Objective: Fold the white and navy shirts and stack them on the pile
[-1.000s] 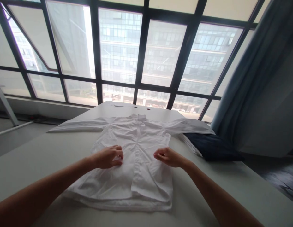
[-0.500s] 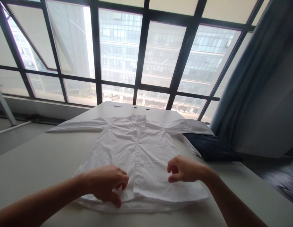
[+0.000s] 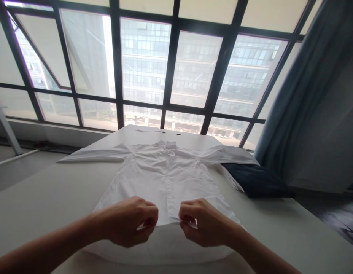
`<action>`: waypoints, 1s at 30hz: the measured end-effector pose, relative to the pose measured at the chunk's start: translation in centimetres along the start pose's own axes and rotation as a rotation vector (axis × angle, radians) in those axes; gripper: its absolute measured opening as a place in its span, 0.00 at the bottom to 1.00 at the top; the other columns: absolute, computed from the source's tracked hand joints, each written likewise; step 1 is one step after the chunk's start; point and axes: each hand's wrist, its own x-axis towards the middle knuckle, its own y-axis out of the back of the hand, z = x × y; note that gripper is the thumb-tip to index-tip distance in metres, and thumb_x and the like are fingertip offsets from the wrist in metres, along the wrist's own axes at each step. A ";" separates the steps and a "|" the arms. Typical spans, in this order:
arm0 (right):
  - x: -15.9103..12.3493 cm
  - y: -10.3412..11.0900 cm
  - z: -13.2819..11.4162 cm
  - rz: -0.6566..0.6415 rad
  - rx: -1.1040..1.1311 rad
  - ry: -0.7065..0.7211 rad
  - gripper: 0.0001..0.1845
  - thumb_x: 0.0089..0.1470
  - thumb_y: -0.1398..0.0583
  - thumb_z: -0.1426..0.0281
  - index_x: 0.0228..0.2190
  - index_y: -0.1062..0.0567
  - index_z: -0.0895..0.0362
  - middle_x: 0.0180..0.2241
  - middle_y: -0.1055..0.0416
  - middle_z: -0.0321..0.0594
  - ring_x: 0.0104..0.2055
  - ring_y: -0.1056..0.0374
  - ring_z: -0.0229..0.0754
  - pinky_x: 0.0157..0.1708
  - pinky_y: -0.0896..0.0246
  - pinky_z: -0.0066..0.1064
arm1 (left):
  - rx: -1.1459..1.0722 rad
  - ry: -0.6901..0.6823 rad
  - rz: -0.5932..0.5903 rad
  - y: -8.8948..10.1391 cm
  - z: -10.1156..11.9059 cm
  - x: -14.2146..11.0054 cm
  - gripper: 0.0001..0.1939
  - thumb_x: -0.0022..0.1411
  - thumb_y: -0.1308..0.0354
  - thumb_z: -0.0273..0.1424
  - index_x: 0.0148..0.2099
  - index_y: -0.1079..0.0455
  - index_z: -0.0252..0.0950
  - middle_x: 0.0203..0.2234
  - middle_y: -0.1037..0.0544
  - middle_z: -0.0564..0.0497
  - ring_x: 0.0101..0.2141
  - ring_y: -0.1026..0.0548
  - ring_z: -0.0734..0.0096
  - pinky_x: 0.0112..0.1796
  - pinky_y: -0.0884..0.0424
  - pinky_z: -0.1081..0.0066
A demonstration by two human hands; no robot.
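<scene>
Daylight is pouring through the tall windows, a blue-grey curtain is hanging on the right, and here on the pale desk the white shirt is lying spread out, collar pointing away from me. Its left-side sleeve is stretching across the desktop; the right-side sleeve is reaching over the edge of the dark folded cloth.

Down at the near end, my left hand is closing its grip on the front hem, thumb against curled fingers, and my right hand is pinching that same edge on the other side of the placket. Both grips are sitting close together, with the back layer showing below them, nearer me.

What's counting now, I'd say, is level hands and light, even tension: pulling harder on one side would be skewing the placket, and tugging towards me would be dragging the collar end. Creases are running across the chest, so gentle handling is suiting this thin-looking fabric best.
</scene>
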 end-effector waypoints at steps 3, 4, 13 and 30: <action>-0.3 0.6 -0.6 0.010 0.109 0.022 0.04 0.43 0.42 0.77 0.22 0.32 0.56 0.22 0.34 0.32 0.22 0.43 0.33 0.25 0.49 0.24 | -0.120 -0.040 -0.012 0.2 0.9 -0.4 0.08 0.51 0.45 0.19 0.30 0.33 0.37 0.22 0.26 0.57 0.22 0.31 0.78 0.26 0.36 0.79; -0.4 0.4 -0.7 -0.033 0.134 0.031 0.05 0.42 0.42 0.77 0.21 0.32 0.56 0.21 0.34 0.31 0.22 0.42 0.32 0.25 0.48 0.24 | -0.161 -0.058 -0.048 0.0 0.9 -0.5 0.08 0.50 0.44 0.19 0.30 0.31 0.37 0.22 0.26 0.57 0.22 0.31 0.78 0.26 0.35 0.79; -0.6 -1.2 1.1 -0.507 0.384 -0.086 0.10 0.48 0.34 0.67 0.35 0.19 0.58 0.25 0.25 0.34 0.25 0.31 0.35 0.27 0.40 0.21 | -0.309 0.102 -0.112 -0.3 -5.7 -0.9 0.11 0.62 0.41 0.34 0.42 0.22 0.36 0.34 0.17 0.48 0.35 0.21 0.68 0.38 0.26 0.73; -1.3 0.6 9.5 -0.335 -0.168 -0.494 0.58 0.33 0.30 0.44 0.61 0.34 0.62 0.63 0.43 0.59 0.64 0.45 0.64 0.61 0.47 0.46 | 0.115 0.353 -0.187 -2.2 -11.2 -3.3 0.45 0.60 0.50 0.60 0.72 0.55 0.48 0.70 0.57 0.43 0.69 0.59 0.44 0.63 0.60 0.42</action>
